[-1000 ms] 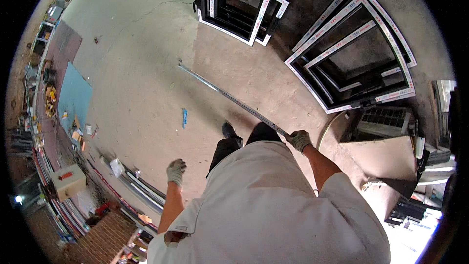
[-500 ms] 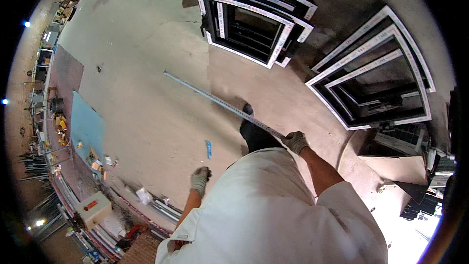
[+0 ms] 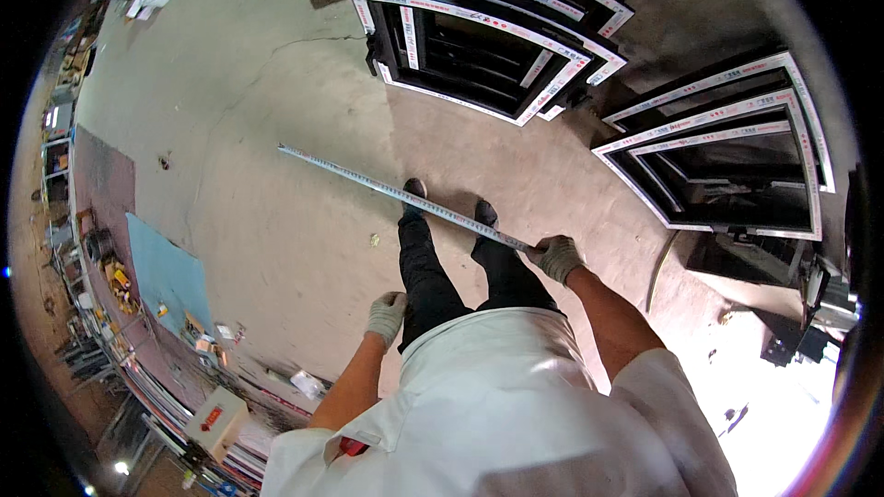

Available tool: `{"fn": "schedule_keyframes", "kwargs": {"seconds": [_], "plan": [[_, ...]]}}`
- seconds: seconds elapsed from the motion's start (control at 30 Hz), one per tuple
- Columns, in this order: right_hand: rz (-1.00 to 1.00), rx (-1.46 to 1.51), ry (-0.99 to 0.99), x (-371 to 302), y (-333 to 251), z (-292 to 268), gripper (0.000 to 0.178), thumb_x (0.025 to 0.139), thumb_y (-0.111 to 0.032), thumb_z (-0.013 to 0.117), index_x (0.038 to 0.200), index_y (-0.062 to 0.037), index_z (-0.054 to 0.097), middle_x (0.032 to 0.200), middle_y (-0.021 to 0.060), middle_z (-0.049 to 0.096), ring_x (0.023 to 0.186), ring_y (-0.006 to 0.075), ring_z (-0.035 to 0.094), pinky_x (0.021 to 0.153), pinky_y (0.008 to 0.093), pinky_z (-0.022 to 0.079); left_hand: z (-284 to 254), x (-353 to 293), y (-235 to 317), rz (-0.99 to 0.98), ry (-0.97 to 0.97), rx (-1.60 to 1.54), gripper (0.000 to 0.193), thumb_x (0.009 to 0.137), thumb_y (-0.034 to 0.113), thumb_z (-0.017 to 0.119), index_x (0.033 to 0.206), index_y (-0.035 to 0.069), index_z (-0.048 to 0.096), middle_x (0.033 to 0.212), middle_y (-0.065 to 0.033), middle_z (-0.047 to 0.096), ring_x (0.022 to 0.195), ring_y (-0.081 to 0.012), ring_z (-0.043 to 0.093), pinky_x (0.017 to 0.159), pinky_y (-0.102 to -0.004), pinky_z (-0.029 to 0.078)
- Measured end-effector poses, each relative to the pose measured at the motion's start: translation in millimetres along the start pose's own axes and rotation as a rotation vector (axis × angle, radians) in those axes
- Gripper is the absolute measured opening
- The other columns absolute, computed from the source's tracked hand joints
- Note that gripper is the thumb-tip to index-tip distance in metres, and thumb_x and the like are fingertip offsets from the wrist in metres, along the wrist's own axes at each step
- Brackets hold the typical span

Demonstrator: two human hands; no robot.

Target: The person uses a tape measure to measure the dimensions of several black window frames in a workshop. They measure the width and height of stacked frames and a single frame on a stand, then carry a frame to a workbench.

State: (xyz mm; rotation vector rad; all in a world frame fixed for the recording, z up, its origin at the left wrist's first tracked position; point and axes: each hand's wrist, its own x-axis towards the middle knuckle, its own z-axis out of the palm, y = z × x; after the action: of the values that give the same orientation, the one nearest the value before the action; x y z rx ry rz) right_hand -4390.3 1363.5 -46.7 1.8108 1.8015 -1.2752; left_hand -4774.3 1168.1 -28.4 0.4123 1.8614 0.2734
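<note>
My right hand, in a pale knit glove, is closed round the near end of a tape measure. Its long silvery blade is pulled out and slants away to the far left, passing above my feet; the case is hidden in my grip. My left hand, gloved likewise, hangs beside my left thigh with its fingers curled in. What it holds, if anything, is hidden. The blade's far tip is free, over the bare concrete floor.
Black frames with white printed film lean in a stack ahead, and more frames stand at the right. A blue sheet lies at the left. Long profiles and a white box are at the lower left.
I have stepped so that both my legs and shoes now show. The tape blade is still out, held in my right hand. The blue item on the floor is out of sight.
</note>
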Motion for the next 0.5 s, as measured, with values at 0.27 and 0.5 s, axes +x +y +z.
{"fn": "schedule_keyframes", "kwargs": {"seconds": [0.27, 0.5], "plan": [[0.281, 0.224, -0.056, -12.8, -16.7, 110.8, 0.045, 0.086, -0.053, 0.074, 0.083, -0.0083, 0.080, 0.070, 0.0149, 0.072, 0.065, 0.0298, 0.072, 0.067, 0.0420, 0.057, -29.2, 118.9, 53.7, 0.123, -0.246, 0.492, 0.038, 0.099, 0.034, 0.058, 0.118, 0.003, 0.071, 0.111, -0.0243, 0.073, 0.104, -0.0426, 0.070, 0.093, -0.0457, 0.054], [0.494, 0.174, -0.411, 6.4, -53.9, 165.3, 0.049, 0.091, -0.063, 0.060, 0.104, -0.0210, 0.081, 0.103, 0.0168, 0.076, 0.100, 0.0393, 0.072, 0.088, 0.0492, 0.057, -24.7, 169.4, 58.8, 0.226, -0.276, 0.842, 0.031, 0.100, 0.036, 0.055, 0.103, 0.009, 0.070, 0.106, -0.0199, 0.073, 0.100, -0.0435, 0.068, 0.085, -0.0532, 0.055]]}}
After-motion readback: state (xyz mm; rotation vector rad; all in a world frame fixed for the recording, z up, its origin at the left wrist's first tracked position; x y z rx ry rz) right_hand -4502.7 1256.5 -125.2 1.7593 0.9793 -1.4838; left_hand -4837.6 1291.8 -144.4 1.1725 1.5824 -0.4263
